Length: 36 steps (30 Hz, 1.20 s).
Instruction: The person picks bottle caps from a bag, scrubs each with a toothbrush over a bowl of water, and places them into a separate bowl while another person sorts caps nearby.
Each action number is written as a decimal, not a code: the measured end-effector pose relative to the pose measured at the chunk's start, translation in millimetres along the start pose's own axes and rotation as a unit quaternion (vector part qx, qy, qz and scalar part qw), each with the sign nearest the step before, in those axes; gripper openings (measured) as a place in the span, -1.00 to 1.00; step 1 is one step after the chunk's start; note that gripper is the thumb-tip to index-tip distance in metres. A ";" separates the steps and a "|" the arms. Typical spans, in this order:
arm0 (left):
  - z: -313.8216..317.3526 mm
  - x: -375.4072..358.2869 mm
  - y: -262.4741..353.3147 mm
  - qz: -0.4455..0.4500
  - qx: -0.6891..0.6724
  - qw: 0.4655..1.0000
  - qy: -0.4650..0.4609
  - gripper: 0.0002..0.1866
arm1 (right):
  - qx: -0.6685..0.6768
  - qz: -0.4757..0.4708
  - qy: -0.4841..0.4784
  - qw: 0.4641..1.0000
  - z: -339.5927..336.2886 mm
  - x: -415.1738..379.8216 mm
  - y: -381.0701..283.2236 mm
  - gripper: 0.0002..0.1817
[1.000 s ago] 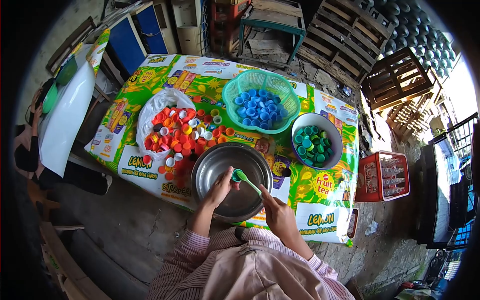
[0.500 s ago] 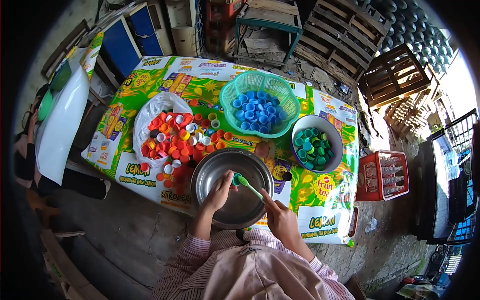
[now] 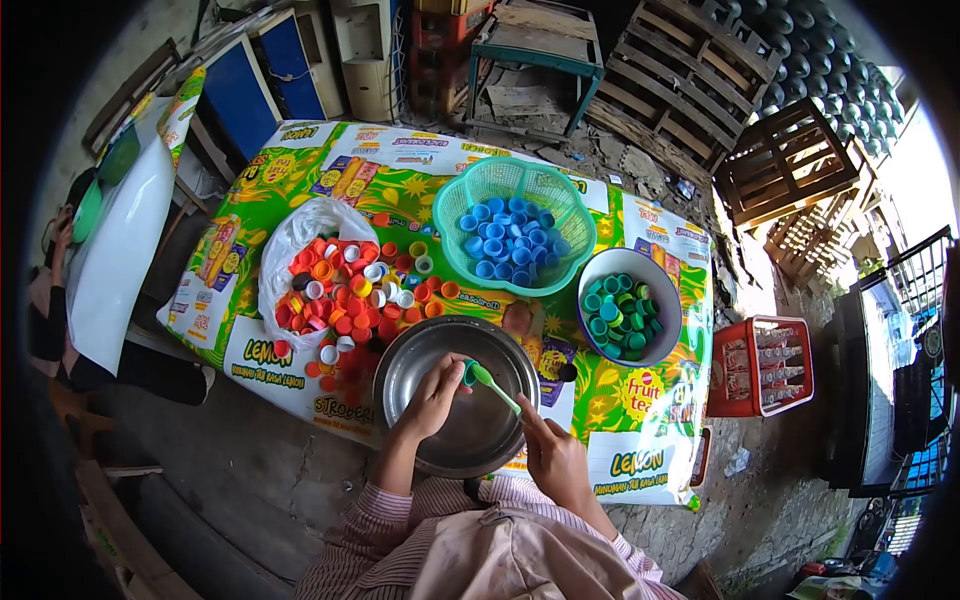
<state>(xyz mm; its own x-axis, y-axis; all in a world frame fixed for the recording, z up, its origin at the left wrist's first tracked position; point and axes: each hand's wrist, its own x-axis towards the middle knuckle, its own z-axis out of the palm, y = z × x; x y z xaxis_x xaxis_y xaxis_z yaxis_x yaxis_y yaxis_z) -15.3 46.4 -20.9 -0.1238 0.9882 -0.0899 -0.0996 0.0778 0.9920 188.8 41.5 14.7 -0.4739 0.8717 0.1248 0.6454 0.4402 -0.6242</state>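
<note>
My left hand (image 3: 430, 400) grips a dark green bottle cap (image 3: 469, 373) above a steel bowl (image 3: 470, 440). The fingers of my right hand (image 3: 556, 456) are closed around the handle of a light green toothbrush (image 3: 496, 389). Its head end is at the cap; whether the bristles touch inside is too small to tell. Left of the bowl, red, orange, yellow and white caps (image 3: 345, 300) spill from a white plastic bag (image 3: 278, 262). Blue caps (image 3: 512, 240) lie in a turquoise basket (image 3: 455, 195), and green caps (image 3: 622, 315) in a white bowl (image 3: 668, 290).
A printed cover (image 3: 235, 240) lies over the table. A small dark cap (image 3: 568, 372) rests right of the steel bowl. On the floor to the right stands a red crate (image 3: 733, 365). Wooden pallets (image 3: 680, 75) lean at the back. Another person's arm (image 3: 60, 245) shows far left.
The view has shifted slightly, so the table and bowls sit a little lower in the picture. Both hands keep their hold on the cap and toothbrush, over the steel bowl.
</note>
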 end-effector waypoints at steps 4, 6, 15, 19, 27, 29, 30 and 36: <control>-3.4 -0.5 -7.8 -0.045 -0.016 0.999 0.009 -0.61 | 0.005 -0.002 0.011 1.000 -4.5 1.5 0.1 -0.49; -4.6 -0.6 -15.2 -0.029 -0.046 0.998 0.010 -0.61 | -0.008 -0.012 -0.039 0.999 0.6 0.0 -5.0 -0.49; -14.4 -6.2 0.6 -0.074 -0.360 0.927 -0.078 -0.53 | 0.033 0.018 -0.012 0.999 -7.7 6.1 -2.9 -0.46; -13.6 -9.7 18.8 -0.030 -0.367 0.923 -0.111 -0.57 | 0.080 0.028 -0.008 0.996 -19.3 5.9 -12.8 -0.43; -22.6 -8.8 10.0 0.050 0.399 0.914 0.048 -0.75 | -0.089 0.066 -0.069 0.991 -16.7 -4.3 0.1 -0.48; -26.1 -7.4 27.8 -0.009 0.222 0.974 0.035 -0.75 | -0.046 0.058 -0.041 0.996 -23.2 -1.5 0.2 -0.47; -28.7 -6.2 34.2 -0.046 0.106 0.993 0.010 -0.74 | -0.002 0.050 -0.020 0.999 -27.1 -1.5 -2.6 -0.47; -24.6 -10.8 52.9 -0.002 -0.300 0.949 -0.096 -0.59 | 0.127 0.041 0.014 0.991 -46.5 8.2 -45.2 -0.41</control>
<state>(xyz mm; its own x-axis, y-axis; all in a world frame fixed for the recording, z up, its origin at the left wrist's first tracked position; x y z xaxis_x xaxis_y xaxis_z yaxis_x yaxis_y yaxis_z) -43.5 36.6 30.4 0.0548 0.9983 -0.0195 -0.6505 0.0505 0.7578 183.5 38.7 79.8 -0.4074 0.9093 0.0852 0.5078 0.3031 -0.8064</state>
